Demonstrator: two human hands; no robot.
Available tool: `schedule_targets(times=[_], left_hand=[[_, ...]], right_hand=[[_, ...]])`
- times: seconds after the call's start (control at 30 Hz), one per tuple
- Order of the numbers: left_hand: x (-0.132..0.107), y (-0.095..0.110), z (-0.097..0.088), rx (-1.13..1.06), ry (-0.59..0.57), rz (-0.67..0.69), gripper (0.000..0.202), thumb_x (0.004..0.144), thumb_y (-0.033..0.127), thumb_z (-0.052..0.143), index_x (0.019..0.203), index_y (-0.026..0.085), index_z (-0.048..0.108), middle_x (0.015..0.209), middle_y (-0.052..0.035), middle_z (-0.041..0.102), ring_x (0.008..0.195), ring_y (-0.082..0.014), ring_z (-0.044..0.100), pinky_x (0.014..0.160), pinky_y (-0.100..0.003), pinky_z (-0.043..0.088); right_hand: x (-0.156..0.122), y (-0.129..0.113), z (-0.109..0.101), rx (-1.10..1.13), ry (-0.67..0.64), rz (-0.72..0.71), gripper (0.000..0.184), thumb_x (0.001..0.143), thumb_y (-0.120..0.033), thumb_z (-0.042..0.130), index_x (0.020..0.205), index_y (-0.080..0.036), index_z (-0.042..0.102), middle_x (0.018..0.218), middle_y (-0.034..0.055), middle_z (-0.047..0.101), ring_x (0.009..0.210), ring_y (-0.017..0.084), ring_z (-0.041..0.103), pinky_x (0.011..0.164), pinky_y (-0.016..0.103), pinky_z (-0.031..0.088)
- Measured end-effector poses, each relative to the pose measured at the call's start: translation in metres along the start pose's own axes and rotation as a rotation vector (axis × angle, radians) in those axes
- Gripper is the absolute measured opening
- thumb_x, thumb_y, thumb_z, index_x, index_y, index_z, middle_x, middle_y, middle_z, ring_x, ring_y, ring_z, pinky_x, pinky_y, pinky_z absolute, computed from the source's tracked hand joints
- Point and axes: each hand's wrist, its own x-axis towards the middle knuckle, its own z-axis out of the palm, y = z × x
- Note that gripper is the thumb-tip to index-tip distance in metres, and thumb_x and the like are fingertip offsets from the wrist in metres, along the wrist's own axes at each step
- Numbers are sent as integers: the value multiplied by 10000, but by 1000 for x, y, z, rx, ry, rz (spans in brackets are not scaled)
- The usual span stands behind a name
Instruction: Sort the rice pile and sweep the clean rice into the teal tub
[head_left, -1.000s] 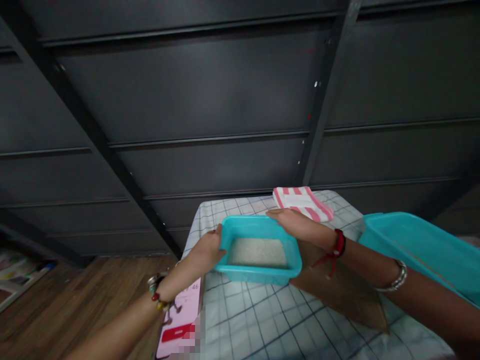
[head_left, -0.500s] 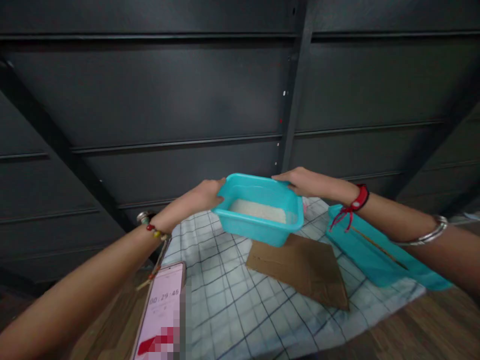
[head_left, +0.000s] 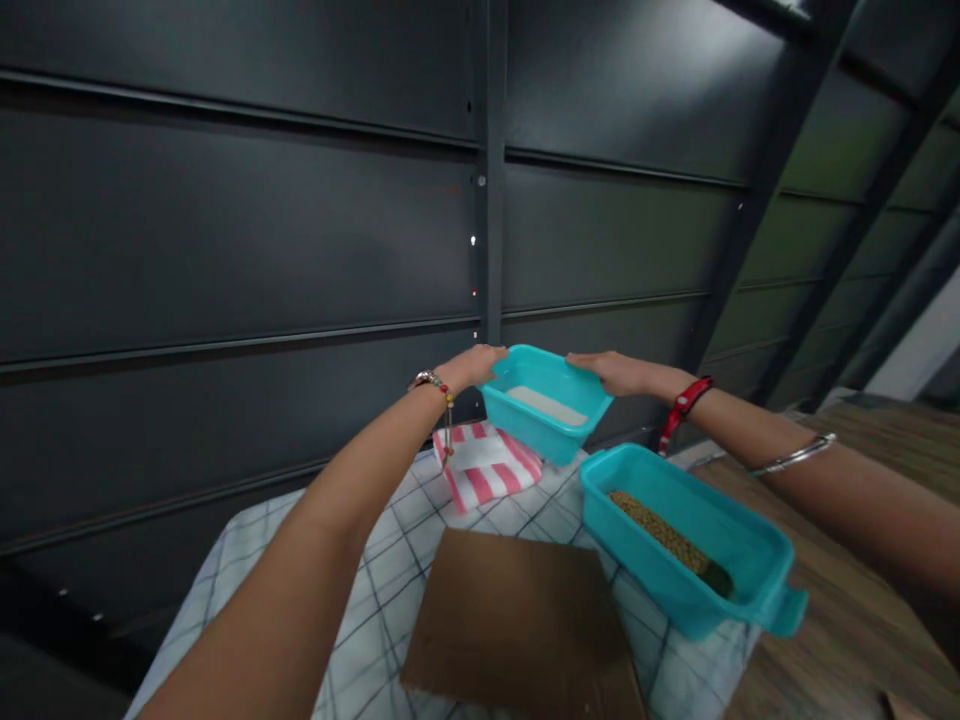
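Between my hands hangs a turquoise plastic tub point(head_left: 536, 428), raised over the far side of the table and a little tilted. White grain-like stuff point(head_left: 547, 405) covers part of its bottom. My left hand point(head_left: 478, 367) grips the tub's left rim, fingers partly hidden. On the far right rim, my right hand point(head_left: 611, 372) is closed around the edge. Below the tub lies a folded pink-and-white striped cloth point(head_left: 487, 465). Just right of it stands a second turquoise tub point(head_left: 686, 540) with small yellowish-brown beans or pellets point(head_left: 660, 530) inside.
A flat piece of brown cardboard point(head_left: 517, 620) lies on the checked tablecloth point(head_left: 360, 610) at the near side. Behind the table rises a dark panelled metal wall point(head_left: 300, 230). Wooden floor point(head_left: 840, 600) shows beyond the table's right edge.
My view has swung right. The held tub has moved right and away, close to the second tub. The striped cloth and the second tub's contents now show; the phone has left the view.
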Motion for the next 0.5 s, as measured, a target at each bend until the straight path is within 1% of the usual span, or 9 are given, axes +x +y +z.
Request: schedule_targets(times=[0.03, 0.1, 0.17, 0.23, 0.33, 0.37, 0.4, 0.5], left_hand=[[13, 0, 9, -15, -1, 18, 384, 817, 123, 581, 1196, 158, 531, 1308, -114, 539, 1177, -241, 508, 986, -387, 403], [38, -1, 27, -50, -6, 50, 346, 859, 259, 577, 1193, 184, 528, 1295, -96, 527, 1131, -246, 530, 942, -474, 445], [58, 0, 43, -91, -17, 73, 347, 867, 334, 566, 1183, 193, 531, 1256, -87, 536, 1076, -240, 554, 891, -481, 479], [72, 0, 57, -135, -26, 83, 347, 868, 350, 564, 1175, 191, 532, 1225, -84, 549, 1036, -230, 569, 858, -460, 498], [80, -1, 75, -206, -23, 76, 336, 872, 356, 556, 1164, 191, 536, 1199, -80, 560, 1000, -218, 580, 831, -438, 510], [80, -1, 80, -230, -19, 68, 304, 882, 359, 538, 1148, 214, 549, 1205, -78, 560, 994, -206, 579, 835, -422, 509], [80, -2, 85, -255, -14, 59, 321, 875, 369, 546, 1146, 195, 552, 1193, -69, 565, 993, -221, 580, 829, -426, 511], [79, -4, 99, -329, 0, 23, 313, 879, 368, 539, 1144, 201, 553, 1197, -71, 563, 990, -215, 581, 831, -423, 511]], right_hand=[[-1, 11, 4, -32, -5, 29, 592, 662, -83, 545, 1252, -136, 551, 1316, 133, 527, 1221, 318, 463, 1032, 427, 351], [-3, 28, 14, -84, -13, 87, 619, 667, -73, 525, 1283, -136, 522, 1323, 139, 519, 1213, 306, 474, 1017, 420, 369], [-5, 41, 24, -119, -25, 127, 628, 665, -60, 518, 1288, -143, 515, 1311, 144, 530, 1192, 295, 498, 993, 399, 394], [-4, 51, 34, -142, -40, 154, 619, 659, -58, 532, 1270, -154, 529, 1274, 152, 560, 1147, 290, 539, 956, 376, 426], [0, 61, 49, -158, -64, 166, 598, 645, -71, 569, 1234, -170, 554, 1177, 146, 627, 1046, 274, 606, 891, 341, 465], [1, 63, 53, -160, -74, 166, 590, 639, -75, 579, 1222, -170, 562, 1138, 139, 648, 1008, 266, 624, 868, 326, 476], [2, 66, 58, -160, -84, 165, 581, 634, -78, 588, 1207, -171, 571, 1100, 129, 666, 972, 258, 639, 846, 310, 484], [0, 71, 72, -153, -109, 158, 542, 628, -93, 611, 1163, -175, 595, 1028, 110, 692, 911, 248, 659, 801, 282, 496]])
